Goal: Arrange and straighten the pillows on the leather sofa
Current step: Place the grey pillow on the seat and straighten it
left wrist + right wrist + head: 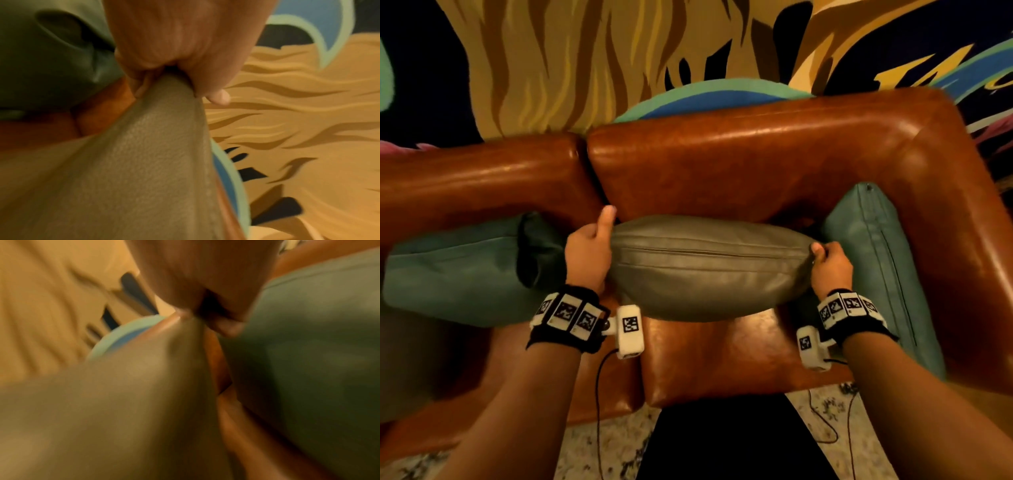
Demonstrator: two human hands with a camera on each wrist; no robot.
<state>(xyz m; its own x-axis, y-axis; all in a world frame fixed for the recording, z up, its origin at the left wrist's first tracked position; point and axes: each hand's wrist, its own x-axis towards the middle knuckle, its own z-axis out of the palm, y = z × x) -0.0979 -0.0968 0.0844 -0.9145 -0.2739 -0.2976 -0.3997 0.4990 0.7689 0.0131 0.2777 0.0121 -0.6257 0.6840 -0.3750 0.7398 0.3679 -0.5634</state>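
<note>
A grey leather pillow (705, 267) hangs lengthwise over the seat of the brown leather sofa (739, 164), held by both ends. My left hand (590, 246) grips its left corner, thumb raised; the left wrist view shows that corner (164, 129) pinched between thumb and fingers (176, 56). My right hand (828, 262) pinches the right corner, which the blurred right wrist view shows as grey leather (144, 394) under the fingers (205, 296). A teal pillow (455, 270) lies to the left; another teal pillow (876, 260) leans against the right armrest.
The sofa seat cushion (722, 359) lies bare under the held pillow. A colourful mural wall (585, 61) rises behind the backrest. Speckled floor (602, 452) and thin cables (599, 411) run along the sofa's front edge by my legs.
</note>
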